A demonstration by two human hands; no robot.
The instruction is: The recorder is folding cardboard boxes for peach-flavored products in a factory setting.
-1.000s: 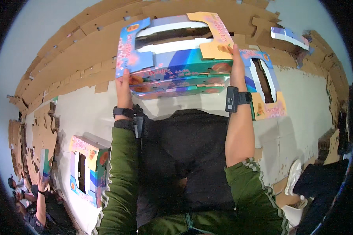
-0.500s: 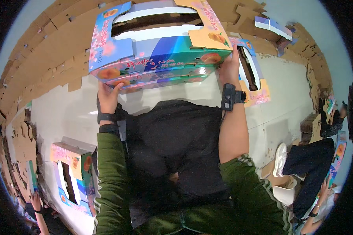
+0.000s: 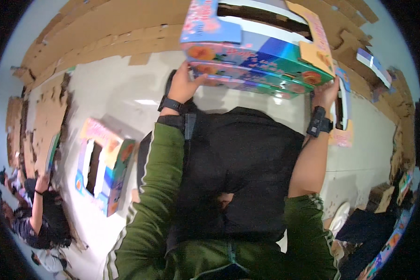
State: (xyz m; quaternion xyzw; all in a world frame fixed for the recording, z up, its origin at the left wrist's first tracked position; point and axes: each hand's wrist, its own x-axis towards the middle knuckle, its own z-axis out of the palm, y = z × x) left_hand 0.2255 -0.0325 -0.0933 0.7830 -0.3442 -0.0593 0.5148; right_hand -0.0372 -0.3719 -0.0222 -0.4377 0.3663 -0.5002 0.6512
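Observation:
A printed fruit carton in blue, pink, green and orange is held out in front of me, with a long cut-out in its top. My left hand grips its lower left corner, thumb along the front face. At the lower right corner my right hand holds it, the fingers partly hidden. Layered edges run along the front; whether these are stacked cartons or a single one, I cannot tell. Beyond my right hand, another carton is partly covered on the floor.
On the pale floor at left stands a similar carton. Flat brown cardboard lines the far side, with a printed piece at far right. People sit at both sides: a dark shirt at left, a white shoe at right.
My view has swung left, so the carton and both hands now appear farther right. Both hands still grip the carton. More of the person at the left shows.

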